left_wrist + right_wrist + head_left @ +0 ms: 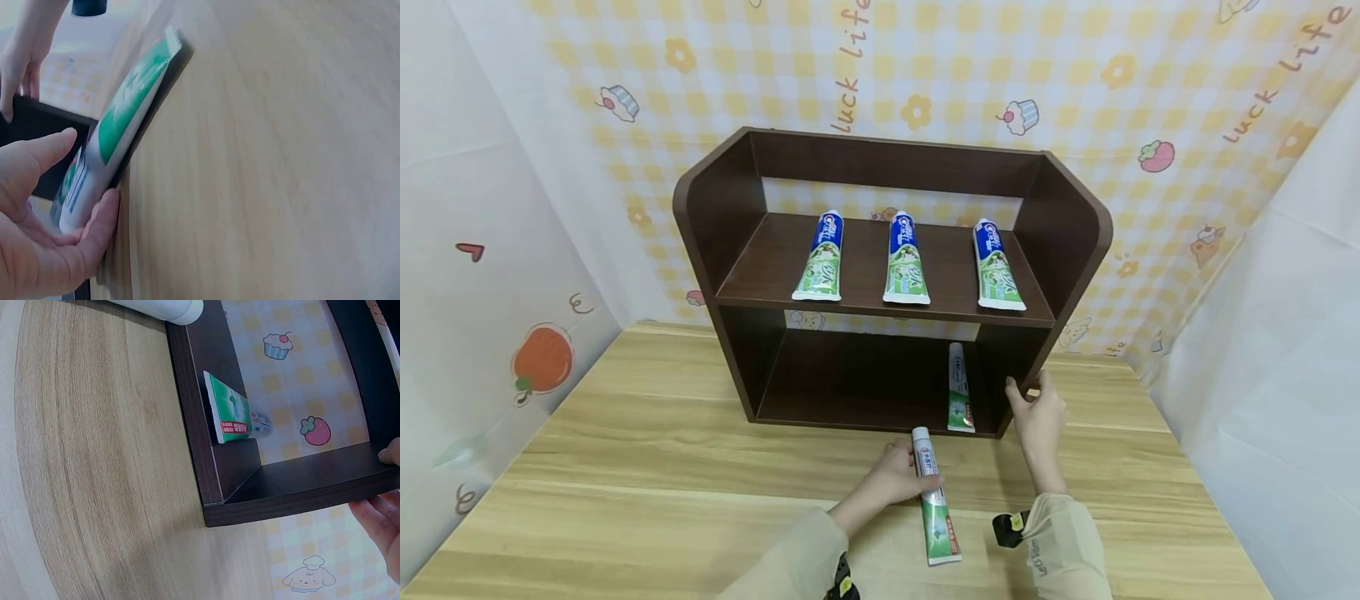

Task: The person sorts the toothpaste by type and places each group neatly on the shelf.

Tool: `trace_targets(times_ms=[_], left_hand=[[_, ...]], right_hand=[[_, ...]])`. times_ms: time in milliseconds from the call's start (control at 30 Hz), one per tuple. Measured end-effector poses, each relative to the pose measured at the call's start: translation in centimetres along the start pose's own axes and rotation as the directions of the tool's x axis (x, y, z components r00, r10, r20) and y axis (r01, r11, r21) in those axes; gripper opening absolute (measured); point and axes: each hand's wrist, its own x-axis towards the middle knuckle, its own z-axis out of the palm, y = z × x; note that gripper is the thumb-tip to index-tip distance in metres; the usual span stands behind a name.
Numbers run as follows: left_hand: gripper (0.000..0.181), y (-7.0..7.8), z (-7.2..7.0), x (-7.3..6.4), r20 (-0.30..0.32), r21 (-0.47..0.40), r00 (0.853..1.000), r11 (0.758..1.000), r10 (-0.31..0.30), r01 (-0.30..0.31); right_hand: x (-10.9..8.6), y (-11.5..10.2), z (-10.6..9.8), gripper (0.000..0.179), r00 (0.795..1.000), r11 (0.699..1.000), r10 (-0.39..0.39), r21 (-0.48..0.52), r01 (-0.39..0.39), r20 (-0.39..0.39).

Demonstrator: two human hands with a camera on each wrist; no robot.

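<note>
My left hand (pixel 895 477) holds a white and green toothpaste tube (pixel 936 521) just in front of the shelf, its white cap pointing toward the lower compartment. In the left wrist view, the thumb lies on one side of this toothpaste tube (pixel 128 112) and the fingers curl under its cap end. With thumb and fingers on either face, my right hand (pixel 1039 417) grips the right side panel of the dark brown shelf (pixel 891 308). A second white and green toothpaste tube (pixel 959 392) lies in the lower compartment near that panel, also seen as a tube (pixel 230 409) in the right wrist view.
On the upper board lie three blue and green toothpaste tubes, one left (pixel 822 258), one in the middle (pixel 906 260) and one right (pixel 997 267). The shelf stands on a wooden table (pixel 625 467) against a checked wall cloth (pixel 917 50). White cloth (pixel 1285 333) hangs at both sides.
</note>
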Motion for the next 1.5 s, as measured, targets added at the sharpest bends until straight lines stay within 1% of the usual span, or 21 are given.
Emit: trace_targets(times_ms=[133,233,300,400,633,800,867,933,1033,1167,1267,1333,1433,1500], left_hand=[[0.079,0.3,0.8,-0.2,-0.045,0.068,0.999,0.997,0.028,-0.025],[0.08,0.4,1.1,-0.3,-0.075,0.106,0.996,0.993,0.052,-0.044],[0.079,0.3,1.3,-0.3,-0.085,0.128,0.995,0.991,0.059,-0.048],[0.074,0.3,1.5,-0.2,-0.092,0.137,0.994,0.989,0.065,-0.052],[0.06,0.6,1.3,-0.2,-0.071,0.137,0.996,0.99,0.047,-0.037],[0.038,1.1,1.0,-0.3,-0.034,0.131,0.999,0.991,0.026,-0.022],[0.033,1.3,0.9,-0.4,-0.015,0.118,1.0,0.993,0.016,-0.014],[0.03,1.3,0.8,-0.3,-0.003,0.111,1.0,0.994,0.013,-0.013],[0.026,1.3,0.7,-0.1,0.034,0.082,0.999,0.997,0.001,-0.004],[0.023,1.3,0.5,0.4,0.091,0.049,0.995,0.998,-0.043,0.038],[0.023,1.5,0.3,0.7,0.124,0.056,0.989,0.996,-0.079,0.073],[0.022,1.5,0.1,0.9,0.143,0.07,0.985,0.994,-0.092,0.083],[0.021,1.5,0.0,1.0,0.164,0.072,0.983,0.995,-0.084,0.073],[0.02,1.4,-0.1,1.0,0.173,0.064,0.983,0.996,-0.068,0.057]], right_hand=[[0.0,0.0,-0.1,0.017,1.0,1.0,0.002,-0.001,-0.002,0.0],[0.0,0.0,-0.1,0.018,1.0,1.0,-0.001,-0.006,0.001,0.0],[0.0,0.1,-0.1,0.018,1.0,1.0,-0.001,-0.007,0.001,0.004],[-0.1,0.1,-0.1,0.017,1.0,1.0,-0.003,-0.008,0.003,0.01],[-0.1,0.1,0.0,0.018,1.0,1.0,0.0,-0.008,0.0,0.007],[-0.1,0.0,0.0,0.018,1.0,1.0,-0.004,-0.005,0.004,0.0],[-0.1,-0.1,0.0,0.018,1.0,1.0,-0.005,-0.007,0.005,-0.002],[-0.1,-0.1,0.0,0.018,1.0,1.0,-0.005,-0.009,0.005,-0.002],[-0.1,-0.1,0.0,0.018,1.0,1.0,-0.003,-0.01,0.003,-0.002],[0.0,-0.1,-0.1,0.018,1.0,1.0,0.002,-0.004,-0.002,-0.001],[0.1,0.0,-0.1,0.018,1.0,1.0,0.001,0.002,-0.001,0.0],[0.1,0.0,-0.1,0.018,1.0,1.0,0.0,0.005,0.0,0.0],[0.1,0.0,-0.1,0.018,1.0,1.0,0.0,0.001,0.0,-0.001],[0.1,0.0,-0.1,0.018,1.0,1.0,-0.001,0.0,0.001,-0.002]])
